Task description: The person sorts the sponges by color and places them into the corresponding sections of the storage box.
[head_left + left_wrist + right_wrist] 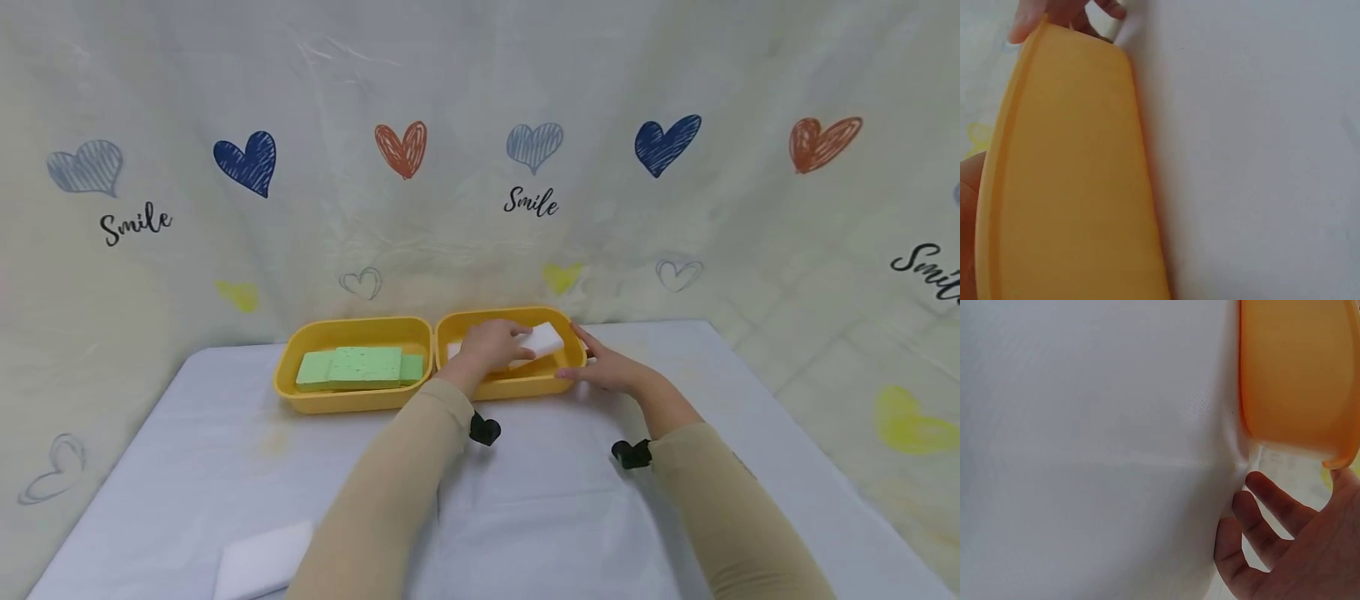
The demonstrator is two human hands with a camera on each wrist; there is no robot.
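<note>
In the head view my left hand (pixel 489 346) reaches into the right-hand yellow tray (pixel 517 387). Its thumb and fingers pinch a white rectangular block (pixel 547 339), which lies slanted inside. A bit of another white piece (pixel 453 349) shows left of that hand, mostly hidden by it. My right hand (pixel 611 367) holds the tray's right end, thumb at the near corner and a finger at the far one. In the right wrist view its other fingers (pixel 1263 528) spread below the rim. The tray's outer wall (pixel 1079 169) hides most of my left hand in the left wrist view.
A second yellow tray (pixel 341 403) adjoins on the left, holding several light-green porous slabs (pixel 365 365). A flat white slab (pixel 264 560) lies at the table's near left, partly behind my left sleeve. A heart-printed cloth (pixel 465 233) hangs behind the white-covered table (pixel 195 433).
</note>
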